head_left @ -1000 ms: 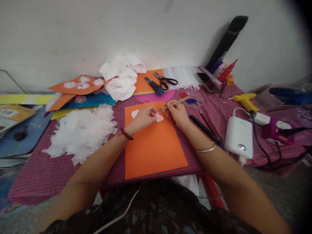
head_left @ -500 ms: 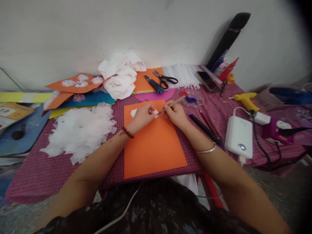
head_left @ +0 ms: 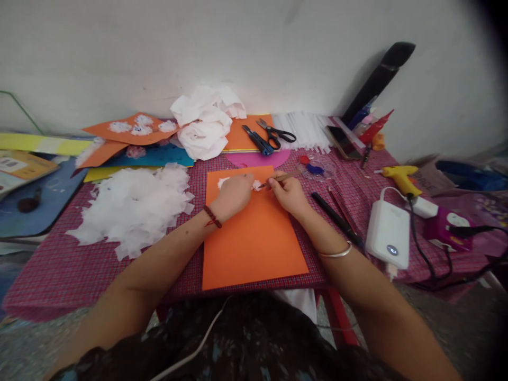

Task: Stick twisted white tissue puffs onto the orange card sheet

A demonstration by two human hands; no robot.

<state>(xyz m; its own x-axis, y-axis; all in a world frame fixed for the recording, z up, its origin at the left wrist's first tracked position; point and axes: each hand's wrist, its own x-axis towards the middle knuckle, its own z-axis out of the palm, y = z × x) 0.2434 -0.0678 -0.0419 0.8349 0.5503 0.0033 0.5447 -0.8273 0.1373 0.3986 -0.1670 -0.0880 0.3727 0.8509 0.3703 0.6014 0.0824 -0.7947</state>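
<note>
An orange sheet of paper (head_left: 254,238) lies before me on the cloth. Near its top edge sits a small crumpled white paper tuft (head_left: 256,184), and another white paper cluster (head_left: 223,182) is partly covered by my left hand (head_left: 235,193). My left hand is curled closed just left of the small tuft; its fingertips are hidden, so I cannot make out what they hold. Pinched in my right hand (head_left: 289,193) is a thin brown stick (head_left: 292,174), its dark tip pointing left at the small tuft.
A heap of white paper squares (head_left: 137,203) lies left. Behind are crumpled white paper (head_left: 204,127), a blue cutter (head_left: 257,141) and black scissors (head_left: 280,135). To the right are a black pen-like tool (head_left: 335,218), white power bank (head_left: 388,230) and yellow glue gun (head_left: 400,177).
The view has shifted slightly. My left hand has turned so its back hides its fingertips, and the small white tuft now shows on the orange sheet beside the stick's tip.
</note>
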